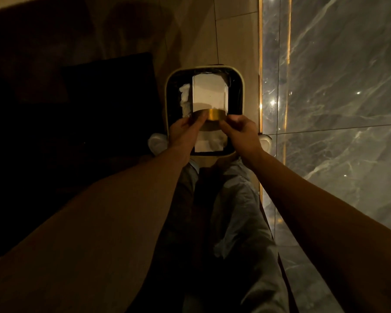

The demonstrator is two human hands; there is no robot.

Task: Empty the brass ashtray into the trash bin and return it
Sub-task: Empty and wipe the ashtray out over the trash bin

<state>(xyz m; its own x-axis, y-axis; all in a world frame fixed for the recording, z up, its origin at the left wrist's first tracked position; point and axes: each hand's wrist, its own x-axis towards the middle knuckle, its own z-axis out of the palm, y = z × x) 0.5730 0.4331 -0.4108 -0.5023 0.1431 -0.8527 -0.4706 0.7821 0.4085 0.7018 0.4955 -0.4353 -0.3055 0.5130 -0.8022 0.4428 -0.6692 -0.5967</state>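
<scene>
The round brass ashtray (pixel 215 116) is held over the open trash bin (pixel 240 86), tipped so its side wall faces me. My left hand (pixel 185 132) grips its left side and my right hand (pixel 239 129) grips its right side. The bin has a pale rim and a dark liner, and it stands on the floor directly in front of my feet. Inside it lie a white box or paper (pixel 209 91) and crumpled tissue (pixel 184 98). The ashtray's contents are hidden from me.
A glossy grey marble wall (pixel 336 98) with a lit gold strip (pixel 260 64) runs along the right. Dark furniture (pixel 88 109) fills the left side. Beige floor tiles (pixel 233 37) stretch beyond the bin. My legs and pale shoes are below the bin.
</scene>
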